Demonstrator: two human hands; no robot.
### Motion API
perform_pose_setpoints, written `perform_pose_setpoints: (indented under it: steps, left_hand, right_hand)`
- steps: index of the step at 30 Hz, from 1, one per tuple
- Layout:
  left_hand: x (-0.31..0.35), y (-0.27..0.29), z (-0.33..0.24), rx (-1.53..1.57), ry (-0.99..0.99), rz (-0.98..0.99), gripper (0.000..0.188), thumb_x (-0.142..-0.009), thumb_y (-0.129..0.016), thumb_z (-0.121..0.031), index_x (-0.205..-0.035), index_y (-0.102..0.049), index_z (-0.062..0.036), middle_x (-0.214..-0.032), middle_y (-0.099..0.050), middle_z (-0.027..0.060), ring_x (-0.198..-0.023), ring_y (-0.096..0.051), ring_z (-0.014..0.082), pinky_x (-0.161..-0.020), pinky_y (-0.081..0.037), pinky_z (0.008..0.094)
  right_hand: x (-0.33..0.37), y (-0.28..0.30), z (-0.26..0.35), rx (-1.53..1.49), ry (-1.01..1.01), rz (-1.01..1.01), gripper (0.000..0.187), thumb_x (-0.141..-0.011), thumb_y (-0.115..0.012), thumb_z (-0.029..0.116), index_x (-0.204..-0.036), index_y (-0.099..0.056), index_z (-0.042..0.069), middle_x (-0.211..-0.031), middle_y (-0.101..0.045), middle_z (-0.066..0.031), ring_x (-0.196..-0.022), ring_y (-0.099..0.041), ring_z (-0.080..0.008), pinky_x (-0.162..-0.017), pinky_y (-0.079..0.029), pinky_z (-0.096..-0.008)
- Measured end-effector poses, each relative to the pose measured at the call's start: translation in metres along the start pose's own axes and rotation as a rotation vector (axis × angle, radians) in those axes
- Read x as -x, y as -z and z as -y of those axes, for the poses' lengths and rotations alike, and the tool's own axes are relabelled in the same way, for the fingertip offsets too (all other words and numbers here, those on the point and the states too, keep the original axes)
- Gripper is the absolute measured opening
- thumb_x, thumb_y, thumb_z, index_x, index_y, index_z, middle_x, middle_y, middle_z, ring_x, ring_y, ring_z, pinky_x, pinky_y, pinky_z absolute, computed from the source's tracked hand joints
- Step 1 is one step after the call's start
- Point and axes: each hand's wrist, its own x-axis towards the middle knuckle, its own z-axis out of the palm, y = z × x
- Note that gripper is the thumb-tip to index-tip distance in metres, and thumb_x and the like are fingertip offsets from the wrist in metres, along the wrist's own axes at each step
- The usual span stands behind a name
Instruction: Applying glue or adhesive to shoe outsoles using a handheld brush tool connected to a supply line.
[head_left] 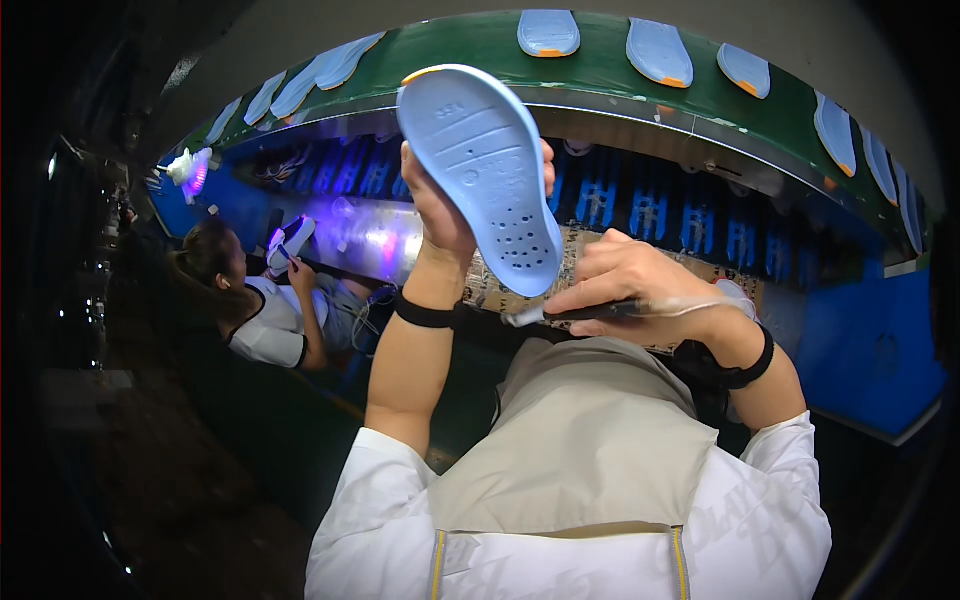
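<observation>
A light blue shoe sole (478,165) with an orange patch at its top end stands tilted in front of me. Its face shows grooves and a cluster of small holes near the lower end. My left hand (438,208) is closed round it from behind, fingertips showing at its right edge. In my right hand (648,278) is a glue brush (600,311) with a dark handle, a pale tip and a clear tube running back over the wrist. The brush's tip is near the sole's lower end; I cannot tell whether they touch.
A green conveyor belt (460,50) carries several blue soles (660,54) across the far side. Below it are blue slotted racks (645,215) and a patterned work surface (488,292). At left, a co-worker (270,300) holds a sole under purple light. A blue panel (870,350) stands at right.
</observation>
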Motion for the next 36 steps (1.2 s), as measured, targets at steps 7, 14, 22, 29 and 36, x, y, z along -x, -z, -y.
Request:
perform_pose_setpoints:
  steps: [7, 14, 22, 29, 36]
  left_hand:
    - [-0.033, -0.005, 0.002, -0.39, 0.143, 0.06, 0.094, -0.099, -0.025, -0.076, -0.141, -0.053, 0.0039, -0.119, -0.069, 0.0278, -0.099, -0.073, 0.0366, -0.083, -0.062, 0.0474]
    - [-0.053, -0.012, 0.019, -0.794, 0.349, 0.034, 0.072, -0.107, -0.036, -0.061, -0.125, -0.07, -0.0001, -0.106, -0.073, 0.0144, -0.092, -0.067, 0.0186, -0.088, -0.053, 0.0344]
    - [-0.053, -0.012, 0.002, -0.989, 0.702, 0.072, 0.074, -0.108, -0.034, -0.062, -0.132, -0.068, -0.0011, -0.108, -0.074, 0.0153, -0.093, -0.067, 0.0199, -0.087, -0.053, 0.0341]
    - [-0.004, 0.098, 0.02, -0.369, 0.261, -0.177, 0.085, -0.104, -0.023, -0.073, -0.149, -0.05, -0.0062, -0.13, -0.067, 0.0179, -0.121, -0.065, 0.0308, -0.107, -0.051, 0.0489]
    - [0.132, 0.184, 0.065, 0.215, 0.605, -0.568, 0.107, -0.092, -0.011, -0.088, -0.16, -0.035, -0.0097, -0.157, -0.047, 0.0184, -0.147, -0.041, 0.042, -0.117, -0.03, 0.0692]
  right_hand:
    - [-0.002, 0.003, -0.004, 0.104, -0.075, 0.125, 0.037, -0.08, -0.083, 0.011, -0.116, -0.075, 0.011, -0.102, -0.071, -0.0064, -0.093, -0.064, -0.0233, -0.084, -0.043, -0.0405]
    - [-0.003, -0.008, -0.019, 0.319, 0.06, 0.084, 0.026, -0.086, -0.077, 0.012, -0.112, -0.076, 0.011, -0.095, -0.068, -0.0074, -0.104, -0.065, -0.0269, -0.102, -0.043, -0.0441]
    - [-0.003, -0.004, -0.021, 0.348, 0.057, 0.113, 0.036, -0.078, -0.083, 0.011, -0.114, -0.076, 0.01, -0.09, -0.067, -0.004, -0.099, -0.063, -0.0252, -0.092, -0.045, -0.0438]
    - [0.006, -0.003, -0.024, 0.006, -0.19, -0.09, 0.028, -0.081, -0.08, 0.013, -0.109, -0.078, 0.01, -0.085, -0.07, -0.0042, -0.078, -0.062, -0.0196, -0.079, -0.045, -0.0348]
    - [0.049, -0.04, -0.064, -0.497, -0.816, -0.53, 0.021, -0.088, -0.07, 0.01, -0.107, -0.075, 0.003, -0.087, -0.07, -0.0011, -0.081, -0.059, -0.0076, -0.075, -0.048, -0.0259]
